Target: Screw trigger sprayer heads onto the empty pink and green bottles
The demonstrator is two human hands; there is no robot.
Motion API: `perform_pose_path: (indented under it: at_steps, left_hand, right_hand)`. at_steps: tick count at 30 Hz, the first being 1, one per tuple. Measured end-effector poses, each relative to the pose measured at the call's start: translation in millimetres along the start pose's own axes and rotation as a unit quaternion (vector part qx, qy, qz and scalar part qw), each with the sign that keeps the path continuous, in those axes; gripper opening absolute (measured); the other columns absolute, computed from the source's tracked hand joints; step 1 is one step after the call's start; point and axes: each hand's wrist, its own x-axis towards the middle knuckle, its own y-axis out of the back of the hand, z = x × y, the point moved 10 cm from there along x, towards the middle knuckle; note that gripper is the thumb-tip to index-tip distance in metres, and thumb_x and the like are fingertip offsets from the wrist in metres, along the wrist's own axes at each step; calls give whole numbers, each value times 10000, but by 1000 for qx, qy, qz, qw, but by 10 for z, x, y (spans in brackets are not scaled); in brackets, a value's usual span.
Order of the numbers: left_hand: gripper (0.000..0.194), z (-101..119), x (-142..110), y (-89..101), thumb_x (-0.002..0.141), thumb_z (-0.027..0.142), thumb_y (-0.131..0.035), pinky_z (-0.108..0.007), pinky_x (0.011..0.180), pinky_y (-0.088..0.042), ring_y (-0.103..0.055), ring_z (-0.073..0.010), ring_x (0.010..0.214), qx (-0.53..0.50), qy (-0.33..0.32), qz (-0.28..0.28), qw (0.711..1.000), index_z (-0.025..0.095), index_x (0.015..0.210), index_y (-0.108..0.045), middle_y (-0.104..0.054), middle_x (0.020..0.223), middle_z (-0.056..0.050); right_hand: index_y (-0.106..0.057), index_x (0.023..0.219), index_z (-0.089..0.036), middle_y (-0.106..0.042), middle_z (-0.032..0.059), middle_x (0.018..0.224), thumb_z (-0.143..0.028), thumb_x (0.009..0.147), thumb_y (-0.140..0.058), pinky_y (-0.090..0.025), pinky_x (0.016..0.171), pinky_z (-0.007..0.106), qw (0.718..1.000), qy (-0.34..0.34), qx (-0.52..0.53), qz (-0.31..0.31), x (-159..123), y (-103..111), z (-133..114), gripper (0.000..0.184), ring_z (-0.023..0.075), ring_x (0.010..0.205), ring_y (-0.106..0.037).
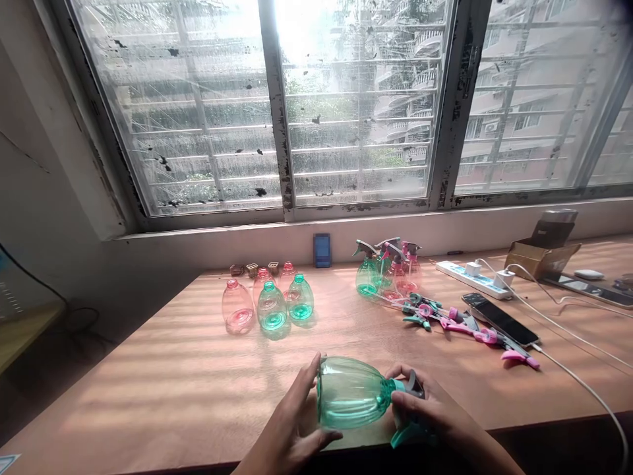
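At the table's point(173, 369) near edge, roughly mid-width, is a green bottle point(351, 392), see-through, lying sideways in the air between both hands, base to the left, neck to the right. Right hand point(420, 402): mostly closed, thumb and fingers curled round the spray head point(408, 435) at the bottle's neck; head has a dark body and teal trigger, trigger pointing down, partly hidden by the hand. Left hand point(299, 412): wide open in a C-shape round the bottle's base, fingers at the upper rim, thumb under the lower side, gap at the palm; can't tell if it actually grips.

Toward the table's far left: five bottles standing upright with no heads on, three pink bottles point(238, 307) and two clear green ones point(273, 309), close together. Small pots point(273, 267) behind them at the table's far edge.

At the table's far middle: spray bottles point(366, 274) with heads on, green and pink, upright in a tight cluster. Blue card point(323, 251) propped against the wall at the table's back edge.

On the table's right half: loose spray heads point(425, 313), pink and teal, in a jumbled row; dark phone point(499, 318) just beside them; white power strip point(472, 280) with chargers plugged in; open cardboard box point(537, 257) farther right.
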Motion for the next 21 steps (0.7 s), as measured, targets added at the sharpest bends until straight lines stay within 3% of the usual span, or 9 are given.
perform_pose_path:
  at_steps: [3,9,14,18,21]
  left_hand:
    - [787,20,1,-29,955,325,-659,-459,1207,-341,-451,-306,1435,-37,3,-2,999,366,1600,-210,-423,1598,-86]
    - [1048,-37,-9,-54,808,270,-832,-466,1186,-382,-451,-330,1433,-73,17,-14,997,370,1607,-163,-399,1615,-96]
    - [921,11,4,-17,854,300,-785,-472,1218,-329,-384,-334,1475,-21,6,-8,1000,375,1591,-239,-296,1671,-60]
    - [774,31,12,-29,960,391,-645,-449,1207,-346,-348,-321,1498,-40,-9,-1,999,358,1601,-212,-297,1671,-66]
    - [954,-47,11,-83,885,392,-752,-467,1193,-367,-365,-354,1485,-69,7,-25,997,343,1616,-140,-292,1670,-103]
  right_hand:
    - [-585,995,-204,-718,-11,609,-552,786,-792,-425,560,264,1000,2,6,-4,-1,-11,-12,456,176,545,-614]
    - [-577,1014,-197,-718,-10,606,-536,804,-784,-412,549,256,1000,2,-2,-7,9,-5,27,450,168,545,-609]
    - [-579,1009,-195,-726,-5,617,-529,798,-796,-405,540,252,1000,-1,5,-8,20,25,69,450,169,549,-612]
    - [-588,984,-187,-744,14,629,-525,799,-796,-410,538,249,1000,-6,7,-22,22,8,94,437,169,543,-615]
    - [-589,983,-184,-746,12,618,-512,804,-797,-411,543,243,1000,-4,13,-20,20,5,94,427,164,541,-616]
